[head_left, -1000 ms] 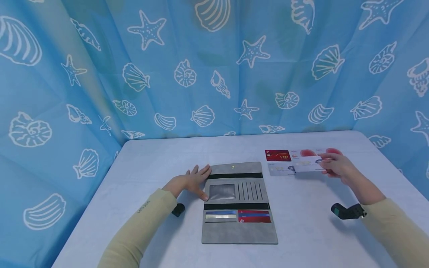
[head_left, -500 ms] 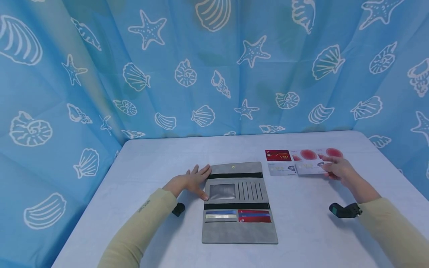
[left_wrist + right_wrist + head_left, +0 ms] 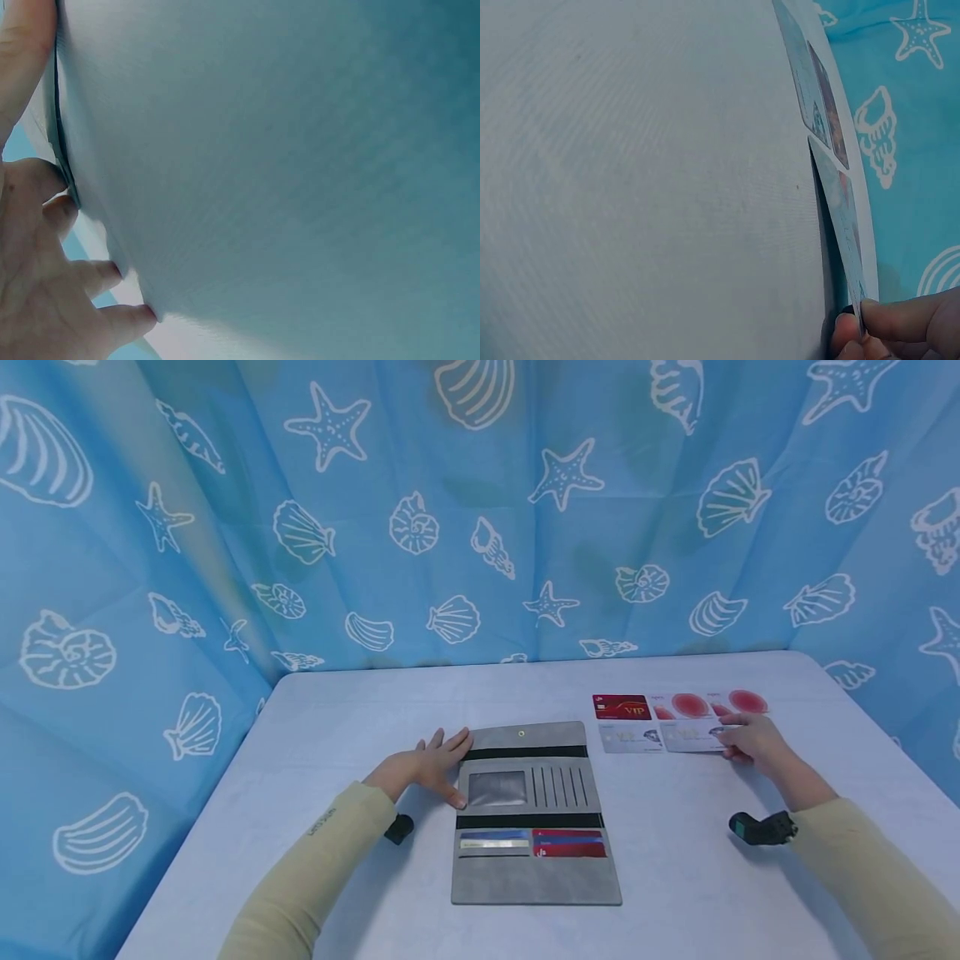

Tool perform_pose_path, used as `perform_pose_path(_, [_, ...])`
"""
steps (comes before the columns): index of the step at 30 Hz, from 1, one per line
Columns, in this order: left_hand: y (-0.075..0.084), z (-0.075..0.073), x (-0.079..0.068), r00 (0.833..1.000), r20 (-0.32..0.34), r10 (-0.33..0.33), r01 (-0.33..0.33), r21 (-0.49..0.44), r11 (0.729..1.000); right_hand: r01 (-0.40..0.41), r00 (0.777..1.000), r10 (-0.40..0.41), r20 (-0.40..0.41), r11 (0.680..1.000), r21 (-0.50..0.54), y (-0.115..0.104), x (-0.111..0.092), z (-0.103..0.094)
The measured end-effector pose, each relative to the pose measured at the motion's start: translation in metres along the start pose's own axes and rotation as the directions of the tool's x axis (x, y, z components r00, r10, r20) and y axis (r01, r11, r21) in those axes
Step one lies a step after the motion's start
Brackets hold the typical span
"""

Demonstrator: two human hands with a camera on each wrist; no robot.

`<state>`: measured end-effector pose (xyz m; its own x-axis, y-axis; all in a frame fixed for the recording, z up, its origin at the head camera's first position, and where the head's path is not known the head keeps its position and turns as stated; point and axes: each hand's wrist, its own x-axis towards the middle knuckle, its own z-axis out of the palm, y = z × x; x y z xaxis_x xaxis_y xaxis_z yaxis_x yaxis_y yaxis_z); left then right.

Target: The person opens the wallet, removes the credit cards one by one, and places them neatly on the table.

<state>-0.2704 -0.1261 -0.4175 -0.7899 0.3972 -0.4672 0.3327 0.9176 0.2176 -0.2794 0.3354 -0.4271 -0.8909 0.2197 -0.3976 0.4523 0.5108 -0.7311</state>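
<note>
A grey long wallet lies unfolded on the white table, with several cards tucked into its lower slots. My left hand rests with spread fingers at the wallet's left edge; the left wrist view shows its fingertips on the table cloth. At the right end of a silver card, my right hand pinches it between thumb and fingers. In the right wrist view this card tilts, its held end raised over a dark shadow. Another silver card lies flat to its left.
Behind the silver cards lie a red VIP card and two cards with red circles, one in the middle and one at the right. A blue curtain with white shells hangs behind the table.
My right hand has brought the silver card lower and slightly toward me, uncovering more of the red-circle cards behind it. The left hand and the wallet stay still.
</note>
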Motion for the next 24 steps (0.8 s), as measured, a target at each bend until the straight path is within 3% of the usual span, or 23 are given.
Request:
perform_pose_path(10, [0.000,0.002,0.001,1.000,-0.013,0.000,0.000,0.004,1.000,0.056,0.998,-0.060,-0.023,0.988,-0.142,0.003,0.001,0.006])
perform_pose_path(18, [0.001,0.000,0.000,1.000,-0.012,0.009,-0.008,0.022,1.000,0.112,0.989,-0.136,-0.054,0.941,-0.320,-0.001,-0.004,0.014])
perform_pose_path(24, [0.001,0.000,0.000,1.000,-0.015,0.014,-0.013,0.023,1.000,0.141,0.985,-0.168,-0.039,0.913,-0.382,0.000,-0.001,0.014])
